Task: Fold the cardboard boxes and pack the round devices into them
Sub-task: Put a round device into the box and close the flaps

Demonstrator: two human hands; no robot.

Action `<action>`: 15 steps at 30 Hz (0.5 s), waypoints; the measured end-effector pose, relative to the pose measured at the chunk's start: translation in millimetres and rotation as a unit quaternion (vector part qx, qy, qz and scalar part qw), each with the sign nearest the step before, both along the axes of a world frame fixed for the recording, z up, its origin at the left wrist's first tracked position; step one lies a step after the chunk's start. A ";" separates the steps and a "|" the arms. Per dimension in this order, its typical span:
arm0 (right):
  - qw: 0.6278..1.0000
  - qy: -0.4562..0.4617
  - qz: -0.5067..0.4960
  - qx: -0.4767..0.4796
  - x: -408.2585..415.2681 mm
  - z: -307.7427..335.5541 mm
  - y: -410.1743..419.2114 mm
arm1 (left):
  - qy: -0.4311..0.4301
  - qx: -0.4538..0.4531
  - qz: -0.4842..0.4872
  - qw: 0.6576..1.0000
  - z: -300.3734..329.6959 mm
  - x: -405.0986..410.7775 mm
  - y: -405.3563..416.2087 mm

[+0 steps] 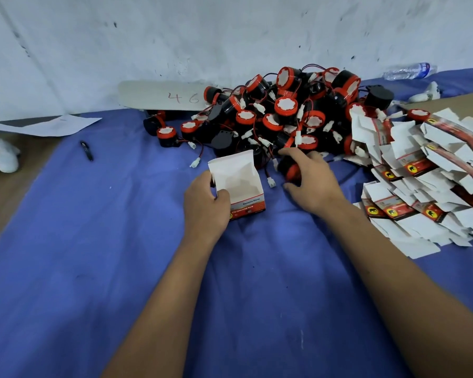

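Packing step. Left hand (206,203) holds erected white-and-red cardboard box (238,184), top open, mid blue cloth (93,255). Right hand (309,178) curls round black-and-red round device (291,169) at pile edge. Next: lift device, drop into box, tuck wire.

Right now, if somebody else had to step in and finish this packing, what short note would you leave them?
Left hand holds the opened box upright on the blue cloth; nothing shows inside it.
Right hand grips one round device at the near edge of the device pile.
Flat unfolded boxes lie heaped on the right.
Done: one box folded.
Left: put the device in, close the box, repeat for the rest.
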State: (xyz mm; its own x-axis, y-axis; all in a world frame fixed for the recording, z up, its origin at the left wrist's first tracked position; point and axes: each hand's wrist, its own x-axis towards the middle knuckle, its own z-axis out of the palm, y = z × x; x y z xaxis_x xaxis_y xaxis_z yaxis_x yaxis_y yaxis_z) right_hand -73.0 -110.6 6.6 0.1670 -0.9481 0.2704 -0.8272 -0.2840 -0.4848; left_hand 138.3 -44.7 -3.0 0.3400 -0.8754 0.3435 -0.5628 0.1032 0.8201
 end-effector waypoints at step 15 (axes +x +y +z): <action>0.977 -0.107 0.103 -0.150 26.9 7.6 37.0 | -0.031 0.011 0.107 0.994 2.2 14.0 2.4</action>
State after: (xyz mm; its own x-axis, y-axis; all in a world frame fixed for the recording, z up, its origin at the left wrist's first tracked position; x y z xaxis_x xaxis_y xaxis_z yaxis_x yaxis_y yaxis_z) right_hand -46.1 -73.7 14.2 0.2546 -0.7725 0.5817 -0.6257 -0.5903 -0.5099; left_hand 152.3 -42.3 -0.9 0.4975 -0.7933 0.3510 -0.6192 -0.0412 0.7842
